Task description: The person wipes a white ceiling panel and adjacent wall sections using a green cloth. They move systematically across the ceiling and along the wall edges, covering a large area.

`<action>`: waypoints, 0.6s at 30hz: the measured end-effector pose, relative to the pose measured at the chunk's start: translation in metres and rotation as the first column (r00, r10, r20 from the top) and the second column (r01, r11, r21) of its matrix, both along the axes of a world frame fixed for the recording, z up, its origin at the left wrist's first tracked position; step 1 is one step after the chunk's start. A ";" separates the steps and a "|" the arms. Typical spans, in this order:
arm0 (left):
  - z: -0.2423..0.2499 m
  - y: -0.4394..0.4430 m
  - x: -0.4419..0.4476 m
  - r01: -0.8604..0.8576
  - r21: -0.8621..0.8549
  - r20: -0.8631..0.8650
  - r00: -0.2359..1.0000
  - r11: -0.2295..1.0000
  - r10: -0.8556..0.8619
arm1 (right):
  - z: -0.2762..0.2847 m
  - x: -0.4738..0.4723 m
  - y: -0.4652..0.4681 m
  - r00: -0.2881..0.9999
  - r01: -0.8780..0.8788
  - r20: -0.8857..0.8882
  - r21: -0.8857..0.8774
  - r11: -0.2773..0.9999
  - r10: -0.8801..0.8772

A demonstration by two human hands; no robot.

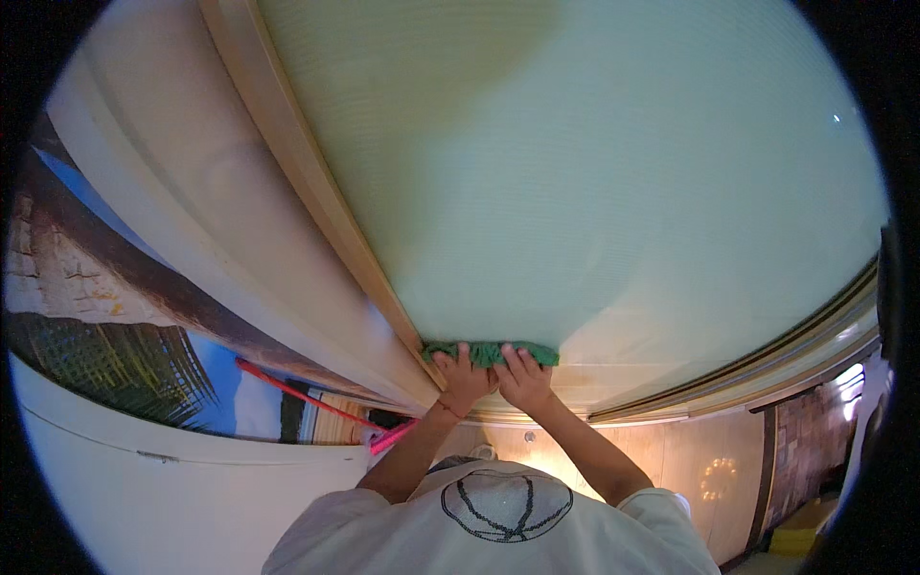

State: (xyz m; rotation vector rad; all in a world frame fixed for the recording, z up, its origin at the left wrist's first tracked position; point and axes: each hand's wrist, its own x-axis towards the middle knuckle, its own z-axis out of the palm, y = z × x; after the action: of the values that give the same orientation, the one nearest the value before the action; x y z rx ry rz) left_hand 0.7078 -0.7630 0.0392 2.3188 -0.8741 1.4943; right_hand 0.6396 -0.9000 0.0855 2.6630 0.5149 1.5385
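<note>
A folded green cloth [487,353] is pressed flat along the lower part of a pale green, finely lined glass panel [575,180]. My left hand [463,379] grips the cloth near its left end, close to a light wooden frame strip [309,154]. Beside it, my right hand [523,379] holds the right part of the cloth, fingers pointing up the panel. Both thumbs are close together between the hands. The underside of the cloth is hidden.
Left of the strip runs a white door casing [194,187], then a wall picture [115,374]. A red-handled mop or broom [309,397] leans by my left arm, near a white door [180,510]. A metal track [762,366] borders the panel above the wooden floor [661,453].
</note>
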 end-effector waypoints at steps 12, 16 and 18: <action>0.138 -0.010 -0.001 0.166 -0.330 -0.001 0.984 0.929 -0.176 | 0.157 0.014 0.010 0.988 0.035 0.148 0.046 0.998 -0.042; 0.233 -0.029 -0.007 0.271 -0.537 0.190 0.961 0.799 -0.199 | 0.248 0.015 0.003 0.963 0.073 0.257 0.027 0.997 -0.078; 0.268 -0.040 -0.012 0.305 -0.603 0.273 0.947 0.737 -0.169 | 0.279 0.014 -0.004 0.953 0.076 0.291 0.057 0.995 -0.089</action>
State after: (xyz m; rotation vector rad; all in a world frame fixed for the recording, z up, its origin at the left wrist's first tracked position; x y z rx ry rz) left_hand 0.6959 -0.8033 0.3071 1.5165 -0.5467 1.6050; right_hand 0.6541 -0.9040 0.3648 2.3871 0.3517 1.8941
